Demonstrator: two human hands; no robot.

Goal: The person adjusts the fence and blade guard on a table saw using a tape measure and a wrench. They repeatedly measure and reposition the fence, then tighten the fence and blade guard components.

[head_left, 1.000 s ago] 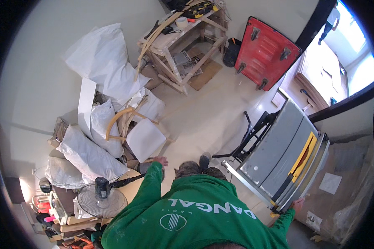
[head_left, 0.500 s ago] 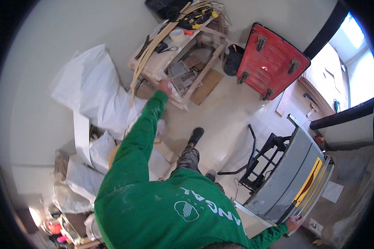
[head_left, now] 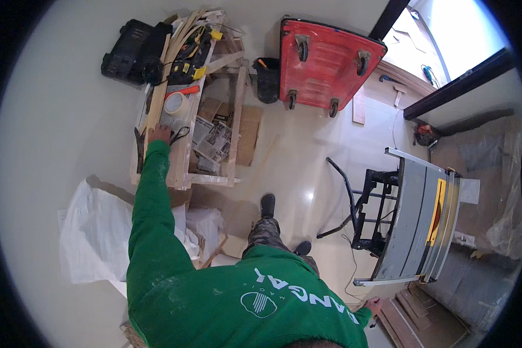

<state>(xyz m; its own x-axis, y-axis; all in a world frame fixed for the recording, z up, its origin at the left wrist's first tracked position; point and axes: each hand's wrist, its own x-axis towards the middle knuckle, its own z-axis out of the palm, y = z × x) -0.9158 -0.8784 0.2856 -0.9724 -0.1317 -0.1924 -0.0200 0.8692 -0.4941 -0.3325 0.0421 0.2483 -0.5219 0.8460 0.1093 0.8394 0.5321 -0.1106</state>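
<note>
Black cord makes a thin, limp loop (head_left: 181,134) on the workbench (head_left: 181,159), just beside our left hand (head_left: 159,134); whatever it is attached to is hidden from us. Long, narrow wooden strips (head_left: 158,103), pale and slightly bowed, run lengthwise along the bench and end at the hand. We cannot tell whether its fingers are spread, pressed together or pinching something.

Near them we see a squat, cream tape roll (head_left: 176,104) lying flat and a smooth orange-red handle (head_left: 182,92). Farther along sits a bulky, hard-looking black case (head_left: 134,51). The bench frame is rough, whitish timber, with crumpled newspaper (head_left: 213,140) and brown cardboard (head_left: 250,136) beneath.

Our right hand (head_left: 374,305) hangs near a corner of the table saw (head_left: 410,223), whose flat grey top carries a yellow insert; we cannot make out its fingers. Wrinkled white sacking (head_left: 95,232) slumps below the bench.
</note>
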